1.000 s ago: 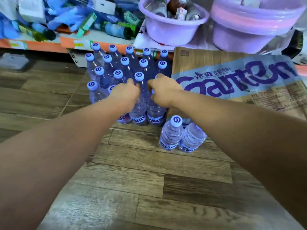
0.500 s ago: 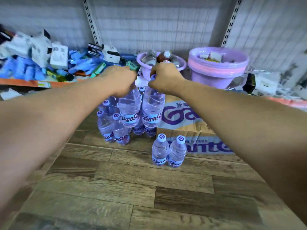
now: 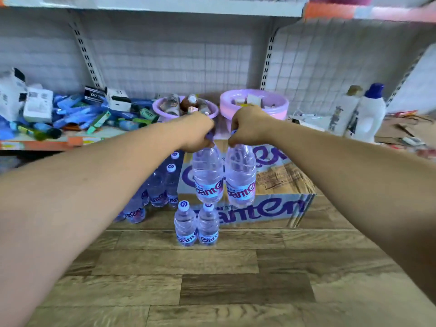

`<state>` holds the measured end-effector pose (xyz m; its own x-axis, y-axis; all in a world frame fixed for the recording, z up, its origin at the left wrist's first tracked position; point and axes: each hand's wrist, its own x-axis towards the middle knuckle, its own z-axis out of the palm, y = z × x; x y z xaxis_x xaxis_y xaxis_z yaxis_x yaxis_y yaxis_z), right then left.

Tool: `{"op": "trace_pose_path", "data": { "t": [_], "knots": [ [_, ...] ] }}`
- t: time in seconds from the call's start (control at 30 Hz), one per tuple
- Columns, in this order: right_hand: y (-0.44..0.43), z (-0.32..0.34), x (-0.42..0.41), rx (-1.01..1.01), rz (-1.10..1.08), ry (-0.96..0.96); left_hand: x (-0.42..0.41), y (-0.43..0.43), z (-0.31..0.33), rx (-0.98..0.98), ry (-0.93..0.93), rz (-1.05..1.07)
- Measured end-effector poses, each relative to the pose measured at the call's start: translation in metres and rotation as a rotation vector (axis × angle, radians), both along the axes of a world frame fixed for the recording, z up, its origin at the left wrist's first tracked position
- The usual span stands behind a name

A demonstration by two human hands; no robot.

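Left hand (image 3: 197,133): grips left water bottle (image 3: 207,175) by its neck, above the cardboard case (image 3: 278,185).
Right hand (image 3: 247,128): grips right water bottle (image 3: 240,178) by its neck, above the case.

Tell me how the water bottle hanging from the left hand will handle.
The water bottle looks full, so it is probably heavy for its size. The left hand grips only its neck, so it may swing. Its thin clear plastic would likely dent if squeezed.
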<state>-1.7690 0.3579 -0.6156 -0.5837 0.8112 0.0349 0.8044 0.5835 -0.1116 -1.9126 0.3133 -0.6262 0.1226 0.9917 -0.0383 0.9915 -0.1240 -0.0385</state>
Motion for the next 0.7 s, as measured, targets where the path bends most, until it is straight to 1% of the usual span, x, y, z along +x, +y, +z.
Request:
{"op": "trace_pose_path", "data": {
  "t": [0.1,0.23,0.3,0.4,0.47,0.6,0.7],
  "knots": [
    [0.005,-0.015,0.029,-0.066,-0.046,-0.044,0.024,0.006,-0.014,-0.023,-0.022,-0.031],
    [0.012,-0.039,0.058,-0.124,-0.086,-0.05,0.048,0.019,-0.027,-0.055,-0.036,-0.069],
    [0.014,-0.049,0.066,-0.131,-0.09,-0.08,0.061,0.025,-0.034,-0.063,-0.017,-0.096],
    [0.019,-0.067,0.075,-0.175,-0.095,-0.09,0.08,0.029,-0.049,-0.082,0.062,-0.122],
    [0.021,-0.082,0.078,-0.195,-0.095,-0.107,0.085,0.033,-0.068,-0.128,0.104,-0.123],
    [0.026,-0.115,0.081,-0.246,-0.1,-0.121,0.083,0.042,-0.121,-0.166,0.07,-0.099],
    [0.028,-0.141,0.081,-0.297,-0.099,-0.109,0.079,0.04,-0.154,-0.205,0.107,-0.06]
  ]
}}
